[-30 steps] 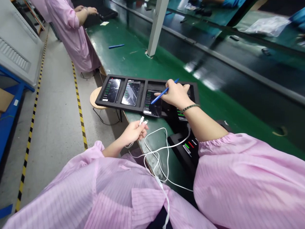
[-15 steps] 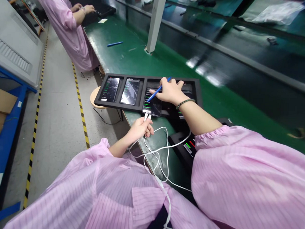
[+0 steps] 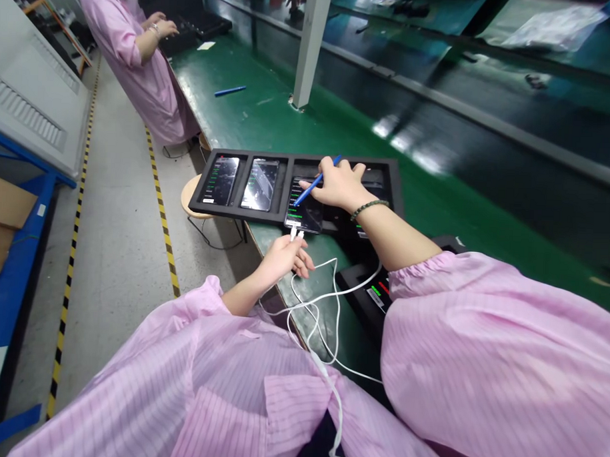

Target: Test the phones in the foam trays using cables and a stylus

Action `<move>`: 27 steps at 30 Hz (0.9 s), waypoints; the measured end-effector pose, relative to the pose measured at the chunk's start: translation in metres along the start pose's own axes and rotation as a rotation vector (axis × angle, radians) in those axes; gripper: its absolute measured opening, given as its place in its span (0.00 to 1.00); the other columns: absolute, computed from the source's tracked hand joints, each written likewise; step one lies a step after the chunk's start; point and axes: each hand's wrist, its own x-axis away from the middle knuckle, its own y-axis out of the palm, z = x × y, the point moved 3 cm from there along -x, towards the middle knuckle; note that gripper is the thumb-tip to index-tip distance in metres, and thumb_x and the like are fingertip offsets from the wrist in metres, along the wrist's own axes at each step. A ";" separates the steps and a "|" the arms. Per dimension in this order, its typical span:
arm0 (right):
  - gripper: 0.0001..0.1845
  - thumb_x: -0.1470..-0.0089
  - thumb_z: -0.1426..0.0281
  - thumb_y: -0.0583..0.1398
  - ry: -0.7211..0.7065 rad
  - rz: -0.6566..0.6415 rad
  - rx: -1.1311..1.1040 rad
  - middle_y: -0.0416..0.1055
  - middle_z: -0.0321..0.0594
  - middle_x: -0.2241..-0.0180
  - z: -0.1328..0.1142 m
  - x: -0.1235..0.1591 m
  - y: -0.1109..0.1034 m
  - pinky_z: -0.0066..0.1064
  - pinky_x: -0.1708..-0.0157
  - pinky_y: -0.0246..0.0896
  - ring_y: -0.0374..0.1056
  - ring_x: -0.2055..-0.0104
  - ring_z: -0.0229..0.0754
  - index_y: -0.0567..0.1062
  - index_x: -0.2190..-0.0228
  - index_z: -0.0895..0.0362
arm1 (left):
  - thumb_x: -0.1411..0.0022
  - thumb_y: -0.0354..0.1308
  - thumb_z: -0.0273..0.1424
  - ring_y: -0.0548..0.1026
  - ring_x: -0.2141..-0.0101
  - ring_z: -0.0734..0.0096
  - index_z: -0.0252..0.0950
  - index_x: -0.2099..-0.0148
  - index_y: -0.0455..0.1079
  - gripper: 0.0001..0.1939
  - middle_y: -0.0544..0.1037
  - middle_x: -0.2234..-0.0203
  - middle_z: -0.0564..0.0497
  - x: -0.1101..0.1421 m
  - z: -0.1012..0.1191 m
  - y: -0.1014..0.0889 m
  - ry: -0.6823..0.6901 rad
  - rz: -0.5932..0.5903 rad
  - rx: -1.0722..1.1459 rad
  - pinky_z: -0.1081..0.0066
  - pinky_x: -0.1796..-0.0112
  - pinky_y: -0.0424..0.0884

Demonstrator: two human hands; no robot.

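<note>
1. At the left end of the black tray [image 3: 282, 184]: first phone [image 3: 221, 179], then second phone [image 3: 260, 183], each face-up in a separate compartment. Screens lit with small text, no cable visible at either. Apparently needing nothing right now; finished or waiting, cannot tell.

2. Farther right, mid-tray: third phone [image 3: 308, 218], lit, near end set out over the tray's near wall. Judged mid-step, with both hands gathered around it.

3. Just near of that phone: left hand [image 3: 281, 258], pinched around two white plugs [image 3: 293, 233], tips at the phone's near end. Seated or merely touching, cannot tell; connection not to be counted as done.

4. Over the tray's right half: right hand [image 3: 344, 184], gripping a blue pen [image 3: 307, 192] slanted above the third screen. Partly under the wrist, fourth phone [image 3: 362, 224], too covered to judge.

5. Nearer and farther right: lower tray [image 3: 355, 297] with a lit screen, partly hidden by the sleeve.

6. For moving, left side: tray corner jutting past the bench [image 3: 269, 114] edge above a stool [image 3: 189, 191], open floor [image 3: 120, 202] beyond.

7. Far side: bare green surface up to the grey post [image 3: 311, 55]. Near right: crowded, with looped white cable [image 3: 338, 303] likely to snag.
</note>
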 end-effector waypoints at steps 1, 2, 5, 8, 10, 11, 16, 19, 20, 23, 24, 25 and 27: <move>0.29 0.37 0.47 0.58 0.002 -0.004 -0.008 0.69 0.59 0.55 0.000 0.000 0.000 0.62 0.43 0.44 0.59 0.45 0.68 0.67 0.51 0.60 | 0.24 0.44 0.34 0.71 0.88 0.73 0.36 0.62 0.58 0.11 0.74 0.86 0.53 0.000 -0.001 0.001 -0.010 0.003 0.008 0.79 0.82 0.65; 0.28 0.37 0.48 0.58 0.004 -0.006 -0.018 0.69 0.58 0.55 0.001 0.000 0.000 0.62 0.42 0.44 0.59 0.45 0.68 0.67 0.51 0.60 | 0.24 0.44 0.34 0.73 0.87 0.71 0.36 0.61 0.59 0.11 0.75 0.85 0.52 -0.001 -0.002 0.002 -0.017 0.005 0.018 0.78 0.81 0.67; 0.29 0.37 0.47 0.57 0.028 -0.004 -0.036 0.69 0.58 0.55 0.004 -0.001 0.000 0.62 0.42 0.44 0.59 0.45 0.68 0.66 0.51 0.60 | 0.24 0.47 0.38 0.78 0.82 0.66 0.35 0.58 0.61 0.12 0.77 0.83 0.50 -0.003 -0.006 0.003 -0.003 0.021 0.064 0.75 0.77 0.73; 0.31 0.37 0.44 0.55 0.072 0.006 -0.035 0.69 0.59 0.57 0.010 -0.004 0.002 0.62 0.43 0.45 0.60 0.46 0.68 0.67 0.52 0.60 | 0.25 0.48 0.38 0.81 0.77 0.64 0.33 0.55 0.63 0.13 0.80 0.79 0.47 -0.006 -0.008 0.003 0.022 0.044 0.090 0.72 0.72 0.77; 0.32 0.37 0.44 0.54 0.081 0.010 -0.044 0.69 0.58 0.57 0.012 -0.005 0.003 0.62 0.43 0.45 0.61 0.47 0.68 0.66 0.52 0.60 | 0.24 0.47 0.37 0.83 0.75 0.64 0.32 0.54 0.64 0.13 0.81 0.77 0.45 -0.007 -0.009 0.004 0.018 0.041 0.086 0.71 0.70 0.78; 0.32 0.37 0.44 0.53 0.080 0.013 -0.048 0.69 0.58 0.58 0.012 -0.006 0.003 0.62 0.43 0.45 0.61 0.47 0.68 0.66 0.52 0.60 | 0.24 0.47 0.37 0.83 0.74 0.64 0.31 0.54 0.64 0.13 0.82 0.76 0.44 -0.008 -0.010 0.005 0.013 0.035 0.083 0.71 0.69 0.78; 0.31 0.37 0.44 0.53 0.086 0.018 -0.045 0.69 0.58 0.58 0.013 -0.005 0.003 0.61 0.42 0.45 0.61 0.47 0.67 0.66 0.53 0.60 | 0.25 0.48 0.38 0.83 0.74 0.65 0.31 0.53 0.65 0.14 0.82 0.75 0.43 -0.008 -0.010 0.005 0.002 0.023 0.097 0.72 0.70 0.79; 0.31 0.37 0.43 0.53 0.081 0.008 -0.045 0.69 0.57 0.58 0.011 -0.004 0.002 0.60 0.42 0.46 0.61 0.48 0.66 0.66 0.53 0.59 | 0.26 0.51 0.39 0.82 0.76 0.65 0.31 0.54 0.67 0.15 0.82 0.77 0.44 -0.011 -0.004 -0.003 -0.020 0.017 0.088 0.73 0.71 0.78; 0.31 0.37 0.43 0.53 0.078 0.007 -0.044 0.69 0.57 0.59 0.011 -0.004 0.002 0.60 0.42 0.45 0.61 0.48 0.66 0.67 0.53 0.59 | 0.26 0.52 0.39 0.82 0.76 0.66 0.31 0.55 0.67 0.14 0.81 0.78 0.45 -0.011 -0.001 -0.007 -0.027 0.022 0.077 0.73 0.72 0.78; 0.31 0.37 0.43 0.53 0.069 0.006 -0.041 0.68 0.57 0.58 0.010 -0.004 0.002 0.60 0.42 0.45 0.60 0.47 0.66 0.67 0.53 0.59 | 0.25 0.49 0.34 0.80 0.79 0.68 0.31 0.59 0.67 0.12 0.80 0.80 0.46 -0.009 0.007 -0.016 -0.040 0.049 0.030 0.74 0.72 0.77; 0.31 0.37 0.43 0.53 0.070 0.008 -0.040 0.68 0.57 0.58 0.009 -0.004 0.002 0.60 0.42 0.45 0.60 0.46 0.67 0.67 0.53 0.59 | 0.25 0.48 0.32 0.79 0.80 0.68 0.31 0.60 0.67 0.12 0.79 0.81 0.47 -0.007 0.008 -0.018 -0.050 0.047 0.014 0.74 0.73 0.77; 0.31 0.37 0.43 0.54 0.075 0.007 -0.040 0.68 0.57 0.58 0.009 -0.004 0.001 0.60 0.42 0.45 0.60 0.46 0.67 0.67 0.53 0.59 | 0.25 0.48 0.31 0.79 0.81 0.68 0.32 0.62 0.67 0.12 0.79 0.82 0.47 -0.004 0.008 -0.018 -0.062 0.036 0.002 0.73 0.74 0.76; 0.30 0.37 0.44 0.54 0.089 0.001 -0.043 0.69 0.57 0.57 0.010 -0.005 0.001 0.60 0.42 0.46 0.60 0.46 0.66 0.67 0.53 0.59 | 0.25 0.48 0.30 0.78 0.82 0.68 0.32 0.64 0.67 0.14 0.78 0.83 0.47 0.003 0.007 -0.018 -0.082 0.009 -0.005 0.73 0.75 0.76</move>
